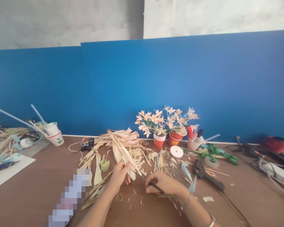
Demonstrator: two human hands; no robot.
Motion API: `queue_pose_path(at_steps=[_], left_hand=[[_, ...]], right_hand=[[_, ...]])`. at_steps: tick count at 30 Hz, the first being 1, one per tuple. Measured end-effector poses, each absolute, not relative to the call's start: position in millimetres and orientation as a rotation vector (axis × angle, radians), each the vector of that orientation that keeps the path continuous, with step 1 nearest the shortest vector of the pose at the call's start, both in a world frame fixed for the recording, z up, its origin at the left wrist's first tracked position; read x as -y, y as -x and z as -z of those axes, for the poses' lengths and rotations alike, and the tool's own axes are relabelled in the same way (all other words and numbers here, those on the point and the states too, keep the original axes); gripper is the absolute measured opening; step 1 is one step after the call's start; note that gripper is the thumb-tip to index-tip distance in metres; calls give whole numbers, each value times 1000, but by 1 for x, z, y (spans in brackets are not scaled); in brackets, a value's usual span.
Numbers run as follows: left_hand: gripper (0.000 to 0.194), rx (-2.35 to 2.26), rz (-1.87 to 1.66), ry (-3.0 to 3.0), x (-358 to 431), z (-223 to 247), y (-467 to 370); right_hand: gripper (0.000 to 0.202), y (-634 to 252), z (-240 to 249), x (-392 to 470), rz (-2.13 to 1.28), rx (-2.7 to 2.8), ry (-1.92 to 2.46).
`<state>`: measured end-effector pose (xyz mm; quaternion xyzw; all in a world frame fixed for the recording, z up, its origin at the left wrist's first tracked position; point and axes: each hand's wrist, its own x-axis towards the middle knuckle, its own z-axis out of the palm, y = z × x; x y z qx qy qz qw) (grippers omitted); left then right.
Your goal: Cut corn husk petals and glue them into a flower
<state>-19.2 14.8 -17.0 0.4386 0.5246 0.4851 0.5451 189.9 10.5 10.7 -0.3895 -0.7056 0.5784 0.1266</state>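
In the head view, a brown table (49, 170) spreads across the lower half of the frame, backed by a blue panel (156, 78), with a grey wall (49, 22) rising above it at the top. Pale husks (139, 153) and shreds are heaped at the middle of the frame. Just right of centre, pale artificial flowers (156, 121) stand in red paper cups (159, 143), and a white disc-shaped spool (176, 152) lies in front of them. A black glue gun (209, 176) rests at the right of the frame, while a white cup (55, 135) holding sticks leans at the left. The dried husk (124, 153) being handled is long, narrow and cream to straw-coloured, with a pinkish tint toward its lower end; it slants from near the centre of the frame down to the right. Its lower part is in the left hand (119, 173), whose thumb and fingers are closed around it, the long upper part extending past them toward the heap. The right hand (162, 183) has its fingers curled closed around a slim dark tool (156, 187), which points up and left, its thin tip near the husk's lower end; whether the two touch cannot be told.
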Motion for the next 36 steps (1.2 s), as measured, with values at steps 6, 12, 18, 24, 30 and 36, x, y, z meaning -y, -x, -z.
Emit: queue_pose_path(at_steps=[6,12,18,24,30,36], left_hand=[[40,-1247,-1179,-1009,-13,12,18],[40,-1245,-1265,-954,-12,9,17],[42,-1254,-1295,-939,-11,9,15],[40,-1268,-1285,-938,-9,6,13],[42,-1262,-1302,-930,-10,8,13],[42,-1265,-1310,-916,-9,7,12]], right_hand=[[30,-190,-11,-10,-1732,2001,1192],[33,-190,-13,-9,-1802,1997,1179],[33,-183,-9,-9,-1755,1957,1195],[23,-179,-8,-6,-1682,1975,1210],[18,-177,-11,-6,-1607,2034,1168],[19,-178,-9,-7,-1553,2076,1178]])
